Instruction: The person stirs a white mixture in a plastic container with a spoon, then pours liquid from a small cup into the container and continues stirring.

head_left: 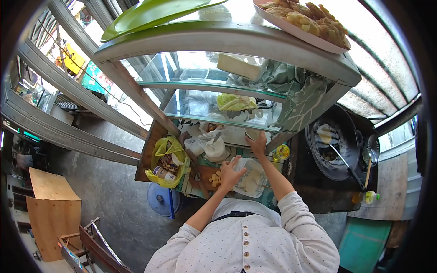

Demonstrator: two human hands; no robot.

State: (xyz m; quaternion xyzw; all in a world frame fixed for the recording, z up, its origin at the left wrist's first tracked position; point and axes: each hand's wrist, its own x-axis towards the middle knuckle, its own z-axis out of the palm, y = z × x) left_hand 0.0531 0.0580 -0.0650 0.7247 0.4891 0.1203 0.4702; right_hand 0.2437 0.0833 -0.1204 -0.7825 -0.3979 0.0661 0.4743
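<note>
My right hand [258, 144] reaches forward under the lowest glass shelf, its fingers closed round the rim of a small round cup [251, 133]. My left hand [231, 174] has its fingers spread, close over the left edge of a clear plastic tub [249, 181] that holds a pale white mixture. Left of this hand, several small yellowish round slices [215, 178] lie on a brown cutting board [205, 174]. Just beyond stands an open bag of white powder [215, 149] with a spoon handle sticking out of it.
A yellow plastic bag of scraps [167, 161] hangs at the left. To the right, a large black wok [334, 143] of oil holds a ladle and a frying piece, beside a skimmer [371, 150]. A glass cabinet [227, 38] rises ahead, with a plate of fried food [302, 22] on top. A blue-lidded bucket [160, 199] stands below.
</note>
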